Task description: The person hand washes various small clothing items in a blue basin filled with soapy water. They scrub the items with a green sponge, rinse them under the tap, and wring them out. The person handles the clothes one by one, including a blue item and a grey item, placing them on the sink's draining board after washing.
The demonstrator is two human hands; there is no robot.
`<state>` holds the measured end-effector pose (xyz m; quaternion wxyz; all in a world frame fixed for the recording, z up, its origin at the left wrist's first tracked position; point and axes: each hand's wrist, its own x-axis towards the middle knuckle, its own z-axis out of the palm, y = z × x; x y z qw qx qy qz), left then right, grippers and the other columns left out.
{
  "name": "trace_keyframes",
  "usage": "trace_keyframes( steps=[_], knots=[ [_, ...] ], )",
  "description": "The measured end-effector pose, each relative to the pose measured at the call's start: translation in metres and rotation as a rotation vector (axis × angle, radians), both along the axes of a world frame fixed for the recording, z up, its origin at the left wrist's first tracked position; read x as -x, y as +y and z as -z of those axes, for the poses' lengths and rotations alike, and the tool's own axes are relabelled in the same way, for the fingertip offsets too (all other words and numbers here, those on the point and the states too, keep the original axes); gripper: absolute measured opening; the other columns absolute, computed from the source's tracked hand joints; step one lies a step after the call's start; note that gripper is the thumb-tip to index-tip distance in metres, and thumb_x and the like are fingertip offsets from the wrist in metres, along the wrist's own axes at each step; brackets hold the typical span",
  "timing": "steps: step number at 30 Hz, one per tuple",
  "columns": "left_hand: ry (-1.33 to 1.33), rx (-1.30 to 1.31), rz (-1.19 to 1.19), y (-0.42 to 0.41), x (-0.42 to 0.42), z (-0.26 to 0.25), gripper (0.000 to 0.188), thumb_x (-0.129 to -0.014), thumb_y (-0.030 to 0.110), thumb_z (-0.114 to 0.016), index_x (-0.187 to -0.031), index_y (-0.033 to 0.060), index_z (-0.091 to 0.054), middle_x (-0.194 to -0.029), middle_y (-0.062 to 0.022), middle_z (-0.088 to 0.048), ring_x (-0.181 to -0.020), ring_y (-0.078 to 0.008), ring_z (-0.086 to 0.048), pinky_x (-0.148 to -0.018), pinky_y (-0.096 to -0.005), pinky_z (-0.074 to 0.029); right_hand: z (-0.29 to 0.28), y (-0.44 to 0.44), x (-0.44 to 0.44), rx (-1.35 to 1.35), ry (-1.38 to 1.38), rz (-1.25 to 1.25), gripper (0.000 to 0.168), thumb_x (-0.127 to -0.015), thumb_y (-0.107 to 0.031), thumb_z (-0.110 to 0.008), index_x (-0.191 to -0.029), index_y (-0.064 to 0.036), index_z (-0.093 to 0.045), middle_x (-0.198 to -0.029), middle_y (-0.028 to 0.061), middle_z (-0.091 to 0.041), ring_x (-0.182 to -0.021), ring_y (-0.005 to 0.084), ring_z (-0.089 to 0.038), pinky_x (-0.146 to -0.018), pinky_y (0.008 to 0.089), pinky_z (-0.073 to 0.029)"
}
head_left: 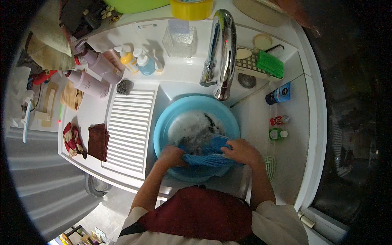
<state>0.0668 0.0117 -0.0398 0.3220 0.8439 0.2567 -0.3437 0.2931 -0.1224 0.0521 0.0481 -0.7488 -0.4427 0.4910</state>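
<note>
A light-blue plastic basin (160,122) stands in the white sink under the chrome faucet (226,55). Sudsy water (190,125) fills it, and something dark shows among the foam. Over the basin's near side a wet blue cloth (208,160) is stretched between my hands. My left hand (172,156) grips its left end, fingers partly hidden by the fabric. At the opposite end, my right hand (243,151) pinches the cloth's upper edge between thumb and fingers. Part of the cloth lies in the suds.
A ribbed washboard (131,128) is left of the basin, with a folded brown cloth (98,142) and a striped cloth (73,141) beyond. Pump bottles (88,84) line the back left. A green sponge (270,64) rests right of the faucet; a blue tube (278,93) lies along the right ledge.
</note>
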Motion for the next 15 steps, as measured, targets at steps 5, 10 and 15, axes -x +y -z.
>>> trace_keyframes(
  steps=[5,10,15],
  knots=[
    [-0.436,-0.615,-0.089,0.022,0.004,-0.027,0.027,-0.067,0.015,-0.062,-0.093,0.0083,-0.058,-0.087,-0.0141,-0.059,-0.082,-0.0254,-0.057,-0.074,-0.0381,-0.045,0.023,0.004,0.004,-0.044,-0.432,-0.268,0.041,-0.077,-0.031,-0.056,-0.108,-0.005,-0.053,-0.116,0.0193,-0.046,-0.102,0.0312,-0.05,-0.082,0.0436,-0.043],
    [-0.67,-0.707,-0.385,0.02,0.008,0.025,0.027,-0.064,0.003,-0.057,-0.091,0.0049,-0.052,-0.088,-0.0141,-0.056,-0.085,-0.0295,-0.054,-0.073,-0.0405,-0.045,0.164,0.042,0.045,-0.057,-0.006,-0.323,0.064,-0.073,-0.029,-0.061,-0.128,-0.012,-0.035,-0.134,0.0166,-0.028,-0.121,0.0374,-0.027,-0.095,0.0498,-0.029],
    [-0.456,-0.103,-0.87,-0.023,0.021,0.068,0.037,-0.068,0.005,-0.059,-0.103,0.003,-0.049,-0.103,-0.0138,-0.053,-0.095,-0.0324,-0.05,-0.079,-0.0392,-0.043,0.204,0.015,0.096,-0.276,-0.551,-0.773,0.06,-0.074,-0.034,-0.059,-0.125,-0.009,-0.04,-0.122,0.0173,-0.04,-0.111,0.0336,-0.04,-0.083,0.0486,-0.038]
  ],
)
